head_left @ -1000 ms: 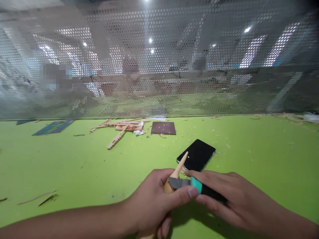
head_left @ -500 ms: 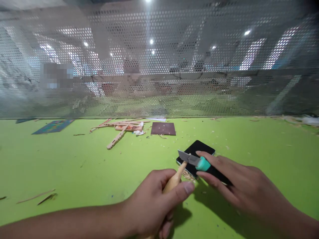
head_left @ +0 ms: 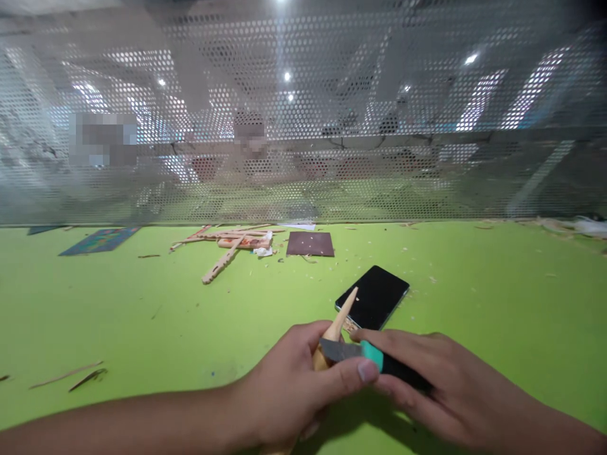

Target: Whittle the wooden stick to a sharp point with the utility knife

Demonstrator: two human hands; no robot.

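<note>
My left hand (head_left: 289, 385) is wrapped round a pale wooden stick (head_left: 340, 319) whose pointed tip sticks up and away from me. My right hand (head_left: 441, 385) grips a knife with a teal and black handle (head_left: 374, 355). Its grey blade (head_left: 337, 351) lies across the stick near its thick part, and my left thumb presses against the back of the blade. A black phone (head_left: 374, 296) lies flat on the green table just beyond the stick's tip.
Wood strips and offcuts (head_left: 227, 248) lie at the back centre, next to a dark brown square sheet (head_left: 310, 243). A blue patterned card (head_left: 97, 240) is at the back left. Shavings (head_left: 71, 376) lie front left. A perforated metal screen (head_left: 303, 126) closes the table's far edge.
Half a second ago the blade was out past the stick's tip over the phone; now it is drawn back to the stick's thick part, as one second ago.
</note>
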